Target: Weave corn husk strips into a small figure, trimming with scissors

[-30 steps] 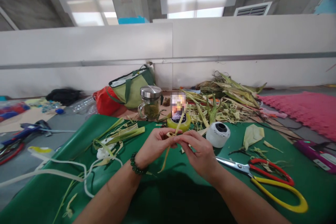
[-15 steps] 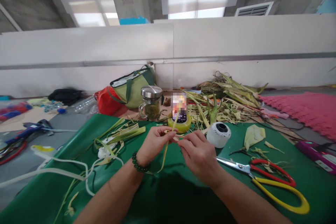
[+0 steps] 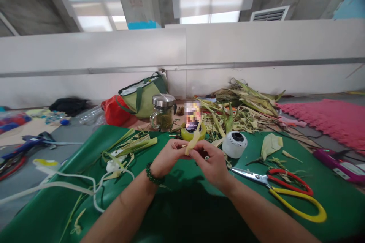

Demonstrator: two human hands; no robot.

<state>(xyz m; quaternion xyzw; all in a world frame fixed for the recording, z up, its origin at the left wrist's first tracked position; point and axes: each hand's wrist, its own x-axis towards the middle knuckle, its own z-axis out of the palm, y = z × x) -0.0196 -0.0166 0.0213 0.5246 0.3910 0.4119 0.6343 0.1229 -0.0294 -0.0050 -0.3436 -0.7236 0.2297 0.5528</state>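
Both hands meet over the middle of a green mat (image 3: pixel 176 212). My left hand (image 3: pixel 168 156), with a dark bead bracelet on the wrist, pinches a pale yellow-green leaf strip (image 3: pixel 194 139). My right hand (image 3: pixel 212 165) pinches the same strip from the right, fingertips touching the left hand's. The strip's free end points up and away from me. Just beyond the hands a phone (image 3: pixel 192 115) stands propped in a yellow tape roll (image 3: pixel 185 134).
Red-and-yellow scissors (image 3: pixel 288 193) and a white thread spool (image 3: pixel 234 144) lie to the right. Leaf strips and a white cord (image 3: pixel 71 186) lie left. A lidded glass jar (image 3: pixel 163 112), bags, a heap of husks (image 3: pixel 242 110), a pink mat (image 3: pixel 330 115) are behind.
The long tail of the strip that hung below the hands is gone from view; the strip is now gathered between the fingertips with a short end sticking up. The hands have closed together.
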